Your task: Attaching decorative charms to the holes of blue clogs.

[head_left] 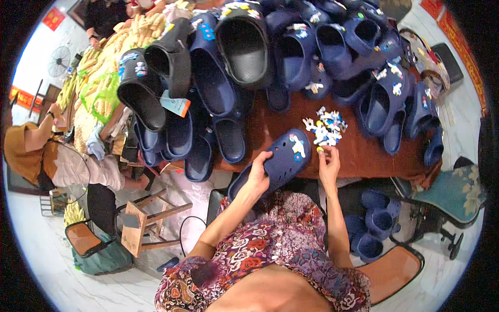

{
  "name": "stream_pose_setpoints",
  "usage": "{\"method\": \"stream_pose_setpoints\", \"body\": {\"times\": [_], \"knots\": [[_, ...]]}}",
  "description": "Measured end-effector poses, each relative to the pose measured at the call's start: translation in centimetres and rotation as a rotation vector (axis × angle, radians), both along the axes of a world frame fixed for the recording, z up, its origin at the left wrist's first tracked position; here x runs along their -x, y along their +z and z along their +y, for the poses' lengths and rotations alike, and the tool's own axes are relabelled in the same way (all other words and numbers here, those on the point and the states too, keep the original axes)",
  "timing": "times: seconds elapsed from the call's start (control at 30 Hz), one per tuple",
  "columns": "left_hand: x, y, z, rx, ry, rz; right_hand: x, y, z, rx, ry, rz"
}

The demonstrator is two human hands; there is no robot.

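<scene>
The left hand clamps the navy clog, its long axis slanting away rightward, toe farthest; just right of that toe, the right hand pinches a yellow charm; beyond lies the charm pile.

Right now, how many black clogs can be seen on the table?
3: one black clog left of the tag, a second black clog above it, a third black clog farther right. Others may be hidden.
</scene>
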State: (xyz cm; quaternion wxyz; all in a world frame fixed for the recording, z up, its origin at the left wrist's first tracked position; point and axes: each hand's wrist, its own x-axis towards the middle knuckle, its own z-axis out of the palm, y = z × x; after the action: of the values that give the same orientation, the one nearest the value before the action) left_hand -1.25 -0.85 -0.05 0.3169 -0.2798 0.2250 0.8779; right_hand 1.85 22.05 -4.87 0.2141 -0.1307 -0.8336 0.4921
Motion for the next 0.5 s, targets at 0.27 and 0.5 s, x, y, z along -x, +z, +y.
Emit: {"method": "stream_pose_setpoints", "body": {"times": [0.27, 0.5], "knots": [[2.5, -0.4, 1.2, 0.1, -0.12, 0.061, 2.5, 6.7, -5.2, -0.022, 0.244, 0.06], [0.9, -1.9, -1.9, 0.448, -0.291, 0.378, 3.8, 6.2, -6.7, -0.1, 0.363, 0.086]]}}
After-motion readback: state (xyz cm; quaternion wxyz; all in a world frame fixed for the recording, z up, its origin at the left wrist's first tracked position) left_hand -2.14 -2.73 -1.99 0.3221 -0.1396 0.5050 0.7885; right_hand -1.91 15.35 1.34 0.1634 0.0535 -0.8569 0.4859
